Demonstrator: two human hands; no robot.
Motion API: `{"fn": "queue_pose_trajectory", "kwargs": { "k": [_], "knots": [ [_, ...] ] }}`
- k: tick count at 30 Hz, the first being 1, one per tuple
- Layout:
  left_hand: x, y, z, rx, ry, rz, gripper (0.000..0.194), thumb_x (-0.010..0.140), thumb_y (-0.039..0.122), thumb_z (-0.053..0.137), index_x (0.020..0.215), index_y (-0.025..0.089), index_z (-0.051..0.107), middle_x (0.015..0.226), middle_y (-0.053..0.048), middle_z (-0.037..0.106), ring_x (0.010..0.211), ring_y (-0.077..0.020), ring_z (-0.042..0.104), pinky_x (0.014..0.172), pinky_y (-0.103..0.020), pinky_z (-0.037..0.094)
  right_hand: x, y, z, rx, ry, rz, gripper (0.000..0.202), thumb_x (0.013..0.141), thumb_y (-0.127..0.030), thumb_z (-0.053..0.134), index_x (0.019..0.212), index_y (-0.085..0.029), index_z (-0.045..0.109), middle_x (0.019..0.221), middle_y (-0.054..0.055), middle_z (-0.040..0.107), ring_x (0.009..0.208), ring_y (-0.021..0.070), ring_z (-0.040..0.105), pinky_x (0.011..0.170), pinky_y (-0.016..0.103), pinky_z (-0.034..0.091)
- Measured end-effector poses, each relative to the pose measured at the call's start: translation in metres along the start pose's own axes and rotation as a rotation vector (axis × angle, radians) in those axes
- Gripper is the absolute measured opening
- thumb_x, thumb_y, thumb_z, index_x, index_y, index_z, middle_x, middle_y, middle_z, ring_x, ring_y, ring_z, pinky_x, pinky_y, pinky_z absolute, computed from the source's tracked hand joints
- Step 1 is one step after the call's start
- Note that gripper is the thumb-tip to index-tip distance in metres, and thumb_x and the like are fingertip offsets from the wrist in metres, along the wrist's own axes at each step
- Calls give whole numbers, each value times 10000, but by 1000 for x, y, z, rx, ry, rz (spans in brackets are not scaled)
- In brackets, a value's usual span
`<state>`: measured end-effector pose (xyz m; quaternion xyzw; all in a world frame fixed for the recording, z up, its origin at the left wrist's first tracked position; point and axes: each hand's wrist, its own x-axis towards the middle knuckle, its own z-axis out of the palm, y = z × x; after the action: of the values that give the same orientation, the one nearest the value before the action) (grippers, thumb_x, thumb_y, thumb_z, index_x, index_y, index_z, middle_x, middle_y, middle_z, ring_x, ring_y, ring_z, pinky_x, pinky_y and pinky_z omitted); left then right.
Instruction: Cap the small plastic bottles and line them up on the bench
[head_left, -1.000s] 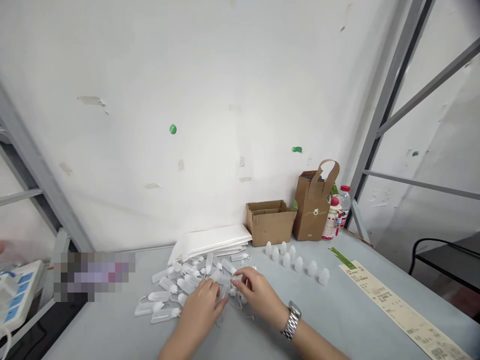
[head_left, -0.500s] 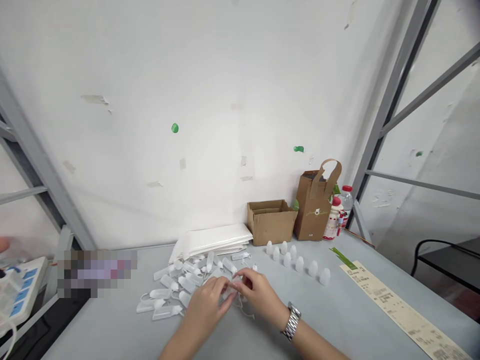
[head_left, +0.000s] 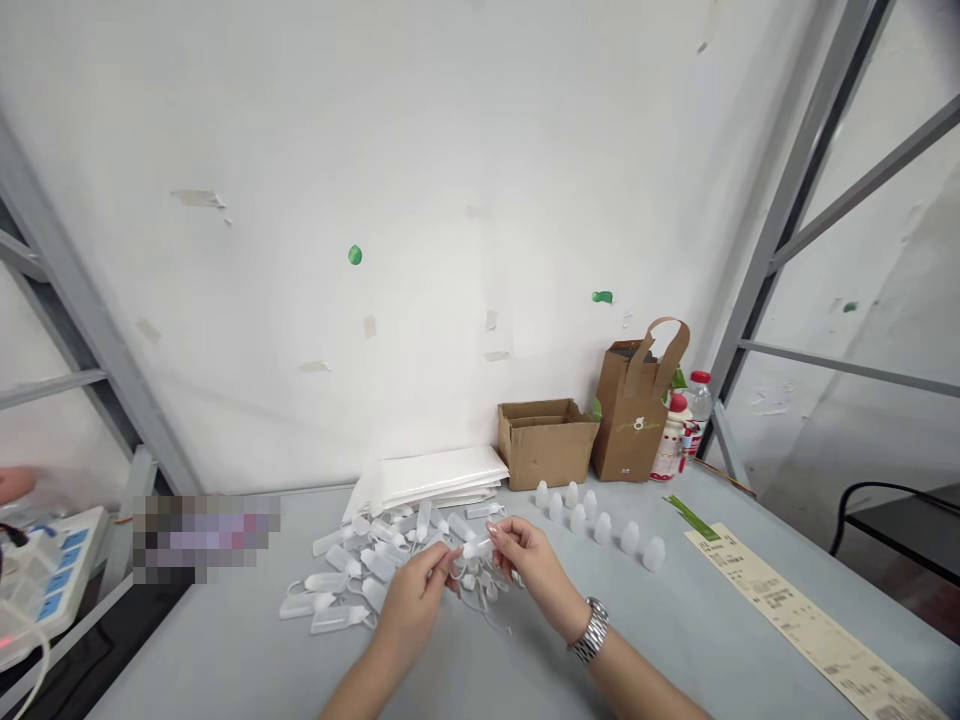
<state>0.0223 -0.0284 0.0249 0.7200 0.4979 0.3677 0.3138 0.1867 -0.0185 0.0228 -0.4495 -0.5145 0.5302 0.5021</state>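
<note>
Between my two hands is a small translucent squeeze bottle, lying sideways over the table. My right hand pinches its body end, and my left hand pinches at its white cap end. A silver watch sits on the right wrist. To the left lies a loose pile of similar squeeze bottles with strapped white caps. Small white caps with thin straps lie under and between my hands. Several short translucent bottles stand upright in rows to the right.
White padded envelopes are stacked behind the pile. An open cardboard box, a brown paper bag and red-topped bottles stand against the wall. Printed paper strip lies right; a power strip sits left.
My hands have moved slightly apart, and the squeeze bottle between them now shows. The view has shifted a little.
</note>
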Motion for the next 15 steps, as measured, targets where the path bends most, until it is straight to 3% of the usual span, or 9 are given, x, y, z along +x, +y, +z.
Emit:
{"fn": "queue_pose_trajectory", "kwargs": {
  "k": [7, 15],
  "knots": [
    [3, 1, 4, -227, 194, -127, 451, 804, 545, 340, 598, 184, 515, 589, 9, 581, 452, -112, 411, 475, -232, 357, -2, 5, 11, 54, 37, -97, 441, 647, -601, 586, 720, -179, 478, 514, -57, 489, 417, 72, 417, 433, 210, 331],
    [1, 3, 4, -247, 259, -189, 453, 769, 576, 381, 607, 185, 541, 583, 10, 602, 435, -110, 394, 461, -236, 353, -4, 9, 15, 66, 76, -99, 467, 633, -629, 579, 731, -181, 488, 519, -50, 495, 411, 75, 419, 432, 212, 334]
  ]
}}
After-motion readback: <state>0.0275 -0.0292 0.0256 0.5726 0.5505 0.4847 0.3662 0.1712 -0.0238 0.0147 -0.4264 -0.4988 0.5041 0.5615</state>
